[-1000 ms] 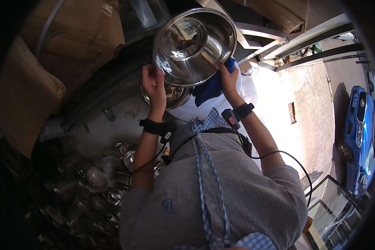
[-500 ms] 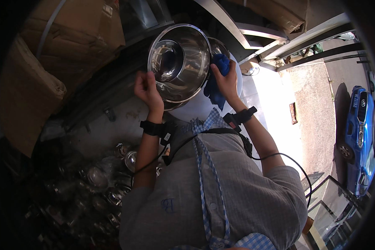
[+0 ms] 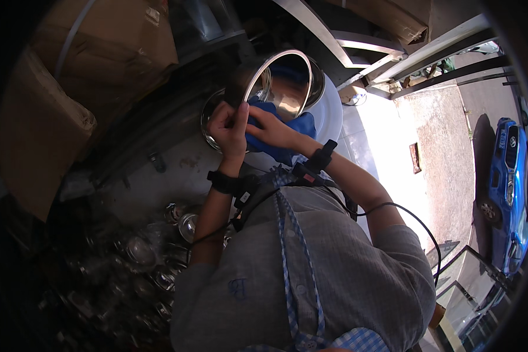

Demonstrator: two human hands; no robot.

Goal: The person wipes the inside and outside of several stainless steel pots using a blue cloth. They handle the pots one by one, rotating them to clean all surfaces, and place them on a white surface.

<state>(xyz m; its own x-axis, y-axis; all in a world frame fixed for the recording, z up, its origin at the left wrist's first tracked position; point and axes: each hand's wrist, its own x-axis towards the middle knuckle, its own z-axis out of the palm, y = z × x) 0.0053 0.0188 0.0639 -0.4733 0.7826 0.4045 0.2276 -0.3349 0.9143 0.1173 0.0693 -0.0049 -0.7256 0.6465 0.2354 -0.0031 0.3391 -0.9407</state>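
A shiny steel bowl (image 3: 290, 104) is tilted up in front of me, its rim leaning toward the right. My left hand (image 3: 229, 130) is closed on the rim at its near left side, thumb up along the edge. Close beside it, my right hand (image 3: 271, 128) presses a blue cloth (image 3: 303, 124) against the near rim; its fingertips are partly hidden behind the left hand. Other steel bowls (image 3: 318, 82) show behind and below the held one, over a round white surface (image 3: 333, 114).
Cardboard boxes (image 3: 111, 47) stand at the left, and a metal frame (image 3: 320, 26) rises ahead. Many steel pieces (image 3: 141, 249) lie on the floor at lower left. Through the opening at right, a blue car (image 3: 507, 188) is parked outside. A black cable (image 3: 413, 220) loops by my right arm.
The bowl has turned and tipped up, showing less of its inside. My right hand and the cloth have moved left along the rim, up to my left hand.
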